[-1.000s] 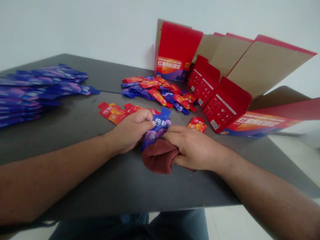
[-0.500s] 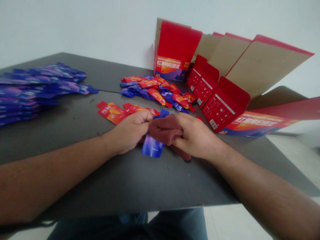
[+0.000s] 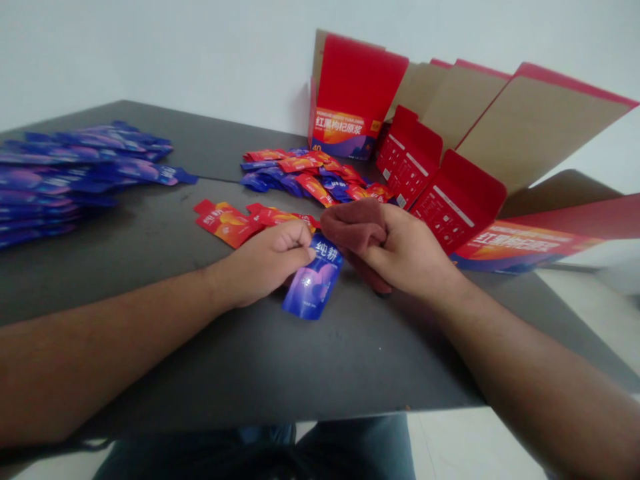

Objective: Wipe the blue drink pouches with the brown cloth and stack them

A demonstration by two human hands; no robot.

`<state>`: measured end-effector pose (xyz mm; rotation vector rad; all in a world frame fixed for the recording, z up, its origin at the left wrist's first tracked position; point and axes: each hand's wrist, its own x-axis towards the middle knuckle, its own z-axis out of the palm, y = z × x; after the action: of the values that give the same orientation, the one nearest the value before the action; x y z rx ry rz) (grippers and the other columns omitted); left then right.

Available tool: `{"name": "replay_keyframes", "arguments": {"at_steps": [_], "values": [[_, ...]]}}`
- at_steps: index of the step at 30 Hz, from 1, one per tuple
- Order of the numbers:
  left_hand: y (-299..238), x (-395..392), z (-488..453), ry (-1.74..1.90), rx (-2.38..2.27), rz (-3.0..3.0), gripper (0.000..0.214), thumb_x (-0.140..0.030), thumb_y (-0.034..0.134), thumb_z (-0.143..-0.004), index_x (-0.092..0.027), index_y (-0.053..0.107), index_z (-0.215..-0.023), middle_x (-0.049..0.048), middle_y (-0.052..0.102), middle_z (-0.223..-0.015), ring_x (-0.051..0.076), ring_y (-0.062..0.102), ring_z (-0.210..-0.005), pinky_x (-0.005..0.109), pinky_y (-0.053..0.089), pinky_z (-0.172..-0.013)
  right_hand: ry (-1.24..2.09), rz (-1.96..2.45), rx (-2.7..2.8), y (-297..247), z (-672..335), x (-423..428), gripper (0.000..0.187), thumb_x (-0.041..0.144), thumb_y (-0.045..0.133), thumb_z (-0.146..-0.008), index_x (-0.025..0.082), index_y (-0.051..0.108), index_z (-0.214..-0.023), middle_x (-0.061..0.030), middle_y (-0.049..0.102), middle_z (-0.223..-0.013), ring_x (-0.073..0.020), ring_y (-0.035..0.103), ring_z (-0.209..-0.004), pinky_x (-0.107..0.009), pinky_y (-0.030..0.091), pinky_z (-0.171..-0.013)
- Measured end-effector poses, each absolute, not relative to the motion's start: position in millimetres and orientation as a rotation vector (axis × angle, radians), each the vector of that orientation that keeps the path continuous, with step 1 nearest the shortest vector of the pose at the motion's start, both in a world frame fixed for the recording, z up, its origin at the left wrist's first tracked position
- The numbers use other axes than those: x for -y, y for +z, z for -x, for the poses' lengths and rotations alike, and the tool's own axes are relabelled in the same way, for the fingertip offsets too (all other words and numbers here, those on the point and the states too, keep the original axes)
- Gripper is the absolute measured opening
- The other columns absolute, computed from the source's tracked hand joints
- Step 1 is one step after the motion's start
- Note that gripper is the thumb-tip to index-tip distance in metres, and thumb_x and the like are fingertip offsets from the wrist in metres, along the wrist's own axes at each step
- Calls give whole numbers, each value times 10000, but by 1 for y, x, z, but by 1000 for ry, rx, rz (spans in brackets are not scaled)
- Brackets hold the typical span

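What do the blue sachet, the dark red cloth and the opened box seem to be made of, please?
The blue sachet looks like glossy plastic or foil film: it shines and has flat sealed edges. The dark red cloth seems a soft matte fabric, perhaps microfibre, bunched in folds. The opened box looks like printed cardboard: smooth red outside, plain tan inside.

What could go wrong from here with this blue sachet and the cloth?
The blue sachet is pinched only near its top by the left hand, so it may slip onto the table. The maroon cloth in the right hand sits close to the loose pile of red and blue sachets, so it might snag and scatter them.
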<state>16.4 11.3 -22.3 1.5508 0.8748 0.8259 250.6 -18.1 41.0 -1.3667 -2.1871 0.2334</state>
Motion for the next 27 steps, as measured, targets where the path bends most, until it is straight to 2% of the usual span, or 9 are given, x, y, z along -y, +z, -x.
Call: {"name": "replay_keyframes", "arguments": {"at_steps": [3, 7, 9, 12, 17, 19, 21, 24, 27], "values": [[-25, -11, -18, 857, -861, -1498, 152, -261, 645, -907, -206, 537, -815, -43, 518, -678, 89, 443, -543, 220, 337, -500, 186, 1430, 2141, 40, -251, 17, 325, 202, 671, -845, 204, 708, -1168, -52, 743, -1023, -253, 679, -929, -352, 509, -795], [-23, -11, -23, 902, -835, -1262, 151, -208, 653, -864, -215, 511, -813, -42, 525, -670, 95, 447, -526, 225, 334, -489, 230, 1288, 2374, 33, -241, 28, 239, 158, 690, -757, 178, 686, -995, -57, 702, -972, -241, 656, -911, -344, 505, -798], [-20, -10, -24, 935, -879, -1218, 170, -183, 637, -852, -214, 486, -781, -51, 481, -627, 92, 417, -506, 219, 313, -472, 327, 1139, 2510, 30, -235, 35, 188, 150, 689, -765, 185, 653, -947, -50, 682, -953, -229, 643, -918, -330, 500, -803], [-16, -10, -23, 956, -926, -1325, 155, -183, 636, -861, -204, 511, -773, -54, 453, -611, 86, 391, -512, 208, 303, -470, 420, 1010, 2654, 28, -229, 43, 196, 149, 688, -805, 195, 640, -990, -55, 674, -1018, -222, 633, -964, -317, 497, -818], [-23, -13, -19, 870, -840, -1332, 162, -214, 679, -859, -208, 531, -795, -41, 499, -655, 88, 428, -520, 206, 323, -470, 129, 1271, 2406, 31, -239, 31, 148, 209, 707, -795, 190, 662, -934, -63, 676, -945, -248, 648, -884, -351, 498, -760], [-25, -13, -19, 863, -831, -1301, 159, -228, 682, -872, -213, 537, -810, -44, 488, -646, 84, 419, -495, 202, 325, -455, 56, 1408, 2157, 31, -249, 18, 216, 239, 723, -801, 184, 699, -1009, -73, 712, -959, -273, 673, -892, -389, 516, -786], [-23, -11, -21, 867, -818, -1244, 157, -211, 661, -885, -212, 526, -806, -45, 475, -637, 83, 427, -482, 199, 364, -458, 181, 1419, 1939, 29, -259, 5, 275, 295, 718, -845, 199, 712, -1102, -65, 751, -1014, -281, 702, -927, -420, 540, -835], [-10, -6, -26, 829, -763, -1076, 149, -152, 599, -898, -202, 499, -800, -24, 517, -668, 102, 523, -523, 221, 490, -510, 507, 1253, 1592, 26, -270, -9, 288, 420, 727, -866, 222, 696, -1073, -45, 778, -1038, -280, 726, -990, -422, 583, -852], [4, -4, -26, 716, -742, -922, 46, -160, 557, -929, -201, 543, -912, 12, 604, -753, 167, 650, -608, 311, 602, -544, 721, 1122, 1475, 26, -273, -10, 353, 522, 695, -904, 257, 663, -1135, -34, 774, -1113, -263, 726, -1068, -421, 592, -923]]}}
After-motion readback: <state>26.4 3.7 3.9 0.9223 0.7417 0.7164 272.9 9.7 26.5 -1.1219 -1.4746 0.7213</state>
